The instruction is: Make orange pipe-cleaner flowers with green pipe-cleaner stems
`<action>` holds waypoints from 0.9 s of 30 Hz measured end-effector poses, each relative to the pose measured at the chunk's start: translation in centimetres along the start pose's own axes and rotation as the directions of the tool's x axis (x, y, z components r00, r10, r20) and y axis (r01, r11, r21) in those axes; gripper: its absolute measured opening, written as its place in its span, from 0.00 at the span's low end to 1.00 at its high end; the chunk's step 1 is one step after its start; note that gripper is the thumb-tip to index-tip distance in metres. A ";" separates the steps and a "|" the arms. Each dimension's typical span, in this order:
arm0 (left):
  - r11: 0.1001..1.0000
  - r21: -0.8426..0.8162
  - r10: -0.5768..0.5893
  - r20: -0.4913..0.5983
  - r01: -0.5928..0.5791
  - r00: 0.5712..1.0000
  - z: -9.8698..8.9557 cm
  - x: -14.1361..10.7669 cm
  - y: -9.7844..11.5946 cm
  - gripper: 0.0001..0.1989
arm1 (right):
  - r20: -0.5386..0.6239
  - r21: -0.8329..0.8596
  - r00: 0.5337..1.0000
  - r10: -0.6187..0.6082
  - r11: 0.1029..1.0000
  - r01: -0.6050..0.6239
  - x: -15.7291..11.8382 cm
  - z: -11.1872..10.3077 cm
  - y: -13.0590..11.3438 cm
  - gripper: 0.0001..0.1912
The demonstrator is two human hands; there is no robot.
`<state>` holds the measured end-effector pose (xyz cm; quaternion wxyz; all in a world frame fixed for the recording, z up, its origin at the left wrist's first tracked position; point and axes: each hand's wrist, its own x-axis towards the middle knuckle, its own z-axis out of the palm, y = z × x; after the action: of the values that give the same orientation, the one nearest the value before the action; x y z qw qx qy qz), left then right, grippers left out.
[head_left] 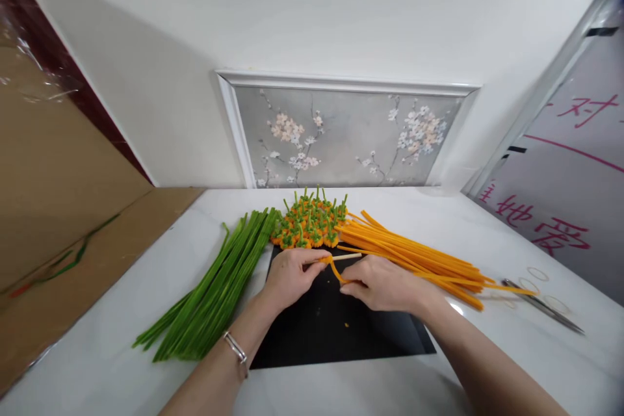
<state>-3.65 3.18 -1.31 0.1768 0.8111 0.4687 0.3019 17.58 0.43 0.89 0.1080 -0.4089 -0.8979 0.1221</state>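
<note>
Orange fuzzy strand (335, 272) on a pale stick (349, 256), between two hands

Through the head camera I see the left hand (296, 275) with its thumb and fingers pressed together, pinching the orange fuzzy strand where it wraps the pale stick. The bare end of the stick points from there toward the right hand (380, 283). That hand pinches the same strand between thumb and finger, and the length between the two grips curves downward. I cannot tell how far the strand runs on behind the right hand's fingers.

Both hands are above a black panel (341, 331) on the white counter (419, 205). Just beyond the left hand I have a cluster of small orange-and-green pieces (312, 224), their green stems sticking up. Left of that hand lies a bundle of green strands (214, 292). Beyond the right hand, and reaching to its right, lies an orange bundle (414, 255); farther right is a slim metal tool (550, 313), near some thin rings (537, 273).
</note>
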 end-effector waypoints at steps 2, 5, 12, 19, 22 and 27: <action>1.000 0.009 0.006 0.008 -0.006 1.000 -0.1 0.0 0.2 0.12 | -0.042 -0.063 0.999 0.011 0.998 -0.014 -0.4 -0.6 -0.4 0.15; 0.999 0.038 0.012 0.022 -0.013 1.000 -0.1 0.1 0.4 0.12 | -0.094 -0.107 0.996 -0.008 0.994 -0.002 -0.6 -1.1 -0.5 0.14; 0.998 0.044 0.034 0.107 -0.038 0.994 -0.1 0.1 0.8 0.12 | -0.276 0.027 0.961 0.009 1.000 -0.002 0.0 -1.3 0.7 0.09; 0.996 -0.045 0.080 0.137 -0.074 0.987 0.2 0.1 1.6 0.10 | -0.367 0.181 0.930 0.010 0.982 0.061 0.4 -0.9 2.7 0.10; 0.992 -0.099 0.088 0.132 -0.075 0.987 0.2 0.0 1.9 0.10 | -0.361 0.256 0.932 0.042 0.965 0.055 0.5 -0.8 3.2 0.09; 0.984 -0.167 0.088 0.108 -0.069 0.990 0.0 -0.2 2.3 0.10 | -0.256 0.405 0.963 0.085 0.914 0.026 0.6 -0.4 4.2 0.12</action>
<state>-2.17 1.88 -0.03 0.2570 0.8277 0.3994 0.2989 20.27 3.55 0.01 0.3086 -0.4040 -0.8240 0.2502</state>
